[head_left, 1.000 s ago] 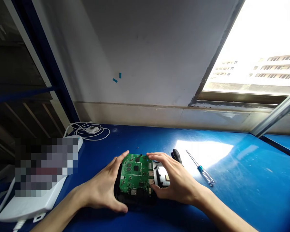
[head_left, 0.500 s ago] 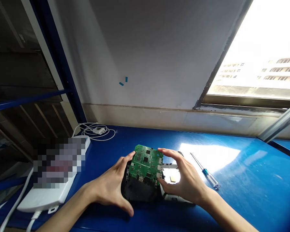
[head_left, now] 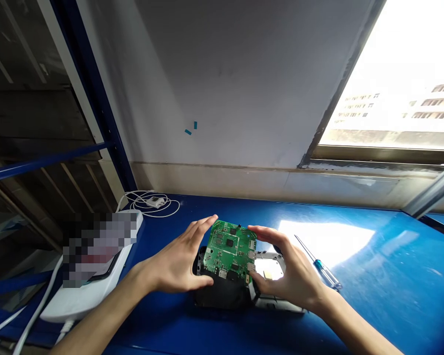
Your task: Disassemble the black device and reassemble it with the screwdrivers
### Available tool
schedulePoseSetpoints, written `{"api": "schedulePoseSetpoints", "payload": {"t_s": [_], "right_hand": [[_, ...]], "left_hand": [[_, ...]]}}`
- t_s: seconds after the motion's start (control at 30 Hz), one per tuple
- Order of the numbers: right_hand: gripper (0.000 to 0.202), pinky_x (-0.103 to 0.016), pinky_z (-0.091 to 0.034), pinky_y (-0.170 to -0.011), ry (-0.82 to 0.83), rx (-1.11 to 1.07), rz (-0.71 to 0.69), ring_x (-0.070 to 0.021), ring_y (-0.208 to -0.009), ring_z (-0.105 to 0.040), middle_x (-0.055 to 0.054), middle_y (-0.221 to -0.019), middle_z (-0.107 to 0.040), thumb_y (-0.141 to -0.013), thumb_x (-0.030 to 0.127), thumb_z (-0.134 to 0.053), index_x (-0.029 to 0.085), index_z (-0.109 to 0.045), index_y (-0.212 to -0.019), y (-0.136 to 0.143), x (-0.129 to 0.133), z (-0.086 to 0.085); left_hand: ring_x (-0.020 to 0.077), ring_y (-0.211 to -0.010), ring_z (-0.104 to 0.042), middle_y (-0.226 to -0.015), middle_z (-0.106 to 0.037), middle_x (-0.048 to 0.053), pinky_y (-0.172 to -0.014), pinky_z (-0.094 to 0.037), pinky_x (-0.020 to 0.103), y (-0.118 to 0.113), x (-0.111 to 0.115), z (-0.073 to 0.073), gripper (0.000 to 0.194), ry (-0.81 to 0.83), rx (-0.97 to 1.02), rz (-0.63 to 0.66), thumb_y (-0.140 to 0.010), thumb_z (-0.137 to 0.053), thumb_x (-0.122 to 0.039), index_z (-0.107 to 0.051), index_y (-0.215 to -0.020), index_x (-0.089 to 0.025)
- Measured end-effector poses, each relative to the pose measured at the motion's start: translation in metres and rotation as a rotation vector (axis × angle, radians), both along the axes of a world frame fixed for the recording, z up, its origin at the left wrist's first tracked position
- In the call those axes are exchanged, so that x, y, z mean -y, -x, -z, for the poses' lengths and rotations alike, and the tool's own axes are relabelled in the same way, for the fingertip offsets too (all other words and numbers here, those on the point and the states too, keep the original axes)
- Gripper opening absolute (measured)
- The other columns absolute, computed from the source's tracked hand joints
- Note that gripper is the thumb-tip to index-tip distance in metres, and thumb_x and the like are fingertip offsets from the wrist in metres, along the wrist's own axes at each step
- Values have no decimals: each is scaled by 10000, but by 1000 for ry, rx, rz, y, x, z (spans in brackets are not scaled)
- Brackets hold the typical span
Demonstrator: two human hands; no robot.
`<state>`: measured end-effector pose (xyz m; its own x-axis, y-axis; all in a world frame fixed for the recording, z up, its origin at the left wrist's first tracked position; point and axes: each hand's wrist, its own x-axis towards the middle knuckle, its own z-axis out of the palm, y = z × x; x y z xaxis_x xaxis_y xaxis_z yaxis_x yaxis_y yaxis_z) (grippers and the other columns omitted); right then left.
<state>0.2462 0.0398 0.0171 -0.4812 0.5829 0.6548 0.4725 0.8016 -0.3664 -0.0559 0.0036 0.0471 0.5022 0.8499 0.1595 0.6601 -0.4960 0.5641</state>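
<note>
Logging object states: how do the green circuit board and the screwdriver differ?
The circuit board is flat, broad and green; the screwdriver is long and thin, its handle clear and blue. The board is between the left hand and right hand; the screwdriver lies on the blue table. Both have metal.

Between the green board [head_left: 224,251] and the wall [head_left: 222,123], a strip of blue table [head_left: 244,209] gives free passage. On the left, the long white block [head_left: 70,301] and the coiled white cable [head_left: 155,201] obstruct. On the right, the screwdriver [head_left: 327,273] lies in the way; beyond it, the table is open widely.
</note>
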Motion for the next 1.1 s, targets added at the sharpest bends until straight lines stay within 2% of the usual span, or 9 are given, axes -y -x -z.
{"api": "schedulePoseSetpoints", "payload": {"t_s": [0.17, 0.3, 0.43, 0.57, 0.7, 0.87, 1.1], "right_hand": [[741, -430, -682, -948, 3, -19, -5, -297, -1178, -765, -130, -1397, -710, -798, 253, -763, 259, -443, -1466, -4, -1, -1], [752, -428, -683, -949, 15, -17, -12, -295, -1179, -764, -134, -1397, -708, -799, 254, -765, 258, -445, -1479, -6, -2, 1], [780, -442, -679, -968, 43, -1, -17, -299, -1219, -748, -130, -1440, -686, -826, 255, -760, 270, -412, -1524, -7, -5, 2], [811, -506, -620, -1084, 48, 93, -39, -319, -1376, -645, -143, -1549, -595, -892, 244, -690, 272, -311, -1608, -7, -6, -2], [961, -570, -562, -1144, 35, 166, -86, -370, -1502, -504, -189, -1645, -458, -858, 311, -754, 247, -217, -1652, -5, -2, -5], [1098, -616, -588, -1084, 19, 204, -41, -421, -1503, -486, -213, -1713, -329, -793, 355, -857, 281, -190, -1662, 2, 1, 0], [999, -638, -582, -1081, -27, 202, -9, -422, -1500, -486, -224, -1722, -303, -861, 270, -757, 272, -172, -1672, 10, 3, 5]], "left_hand": [[393, -1623, -253, -1757, -260, 135, -1312, -269, 638, -10, -9, -10, 1247, -54, -9, 56, -761, -873, -223, -50, -1690, -346], [391, -1614, -284, -1756, -267, 134, -1313, -265, 638, -13, -11, -5, 1252, -49, -1, 58, -754, -864, -199, -42, -1688, -346], [396, -1593, -331, -1732, -329, 109, -1314, -262, 640, -13, -13, 4, 1264, -118, 8, 46, -732, -878, -196, -62, -1680, -373], [401, -1582, -342, -1709, -369, 107, -1295, -299, 648, -9, -14, 11, 1281, -187, 17, 17, -719, -901, -211, -59, -1669, -381], [384, -1556, -385, -1694, -390, 109, -1270, -352, 625, -9, -13, 13, 1288, -259, 13, 18, -734, -892, -182, -18, -1657, -393], [375, -1514, -436, -1678, -405, 113, -1231, -417, 584, -10, -12, 12, 1267, -308, 36, 10, -748, -885, -189, -27, -1658, -389], [364, -1478, -470, -1665, -415, 108, -1216, -445, 558, -12, -10, 11, 1274, -375, 65, 39, -741, -893, -158, -37, -1651, -408]]}}
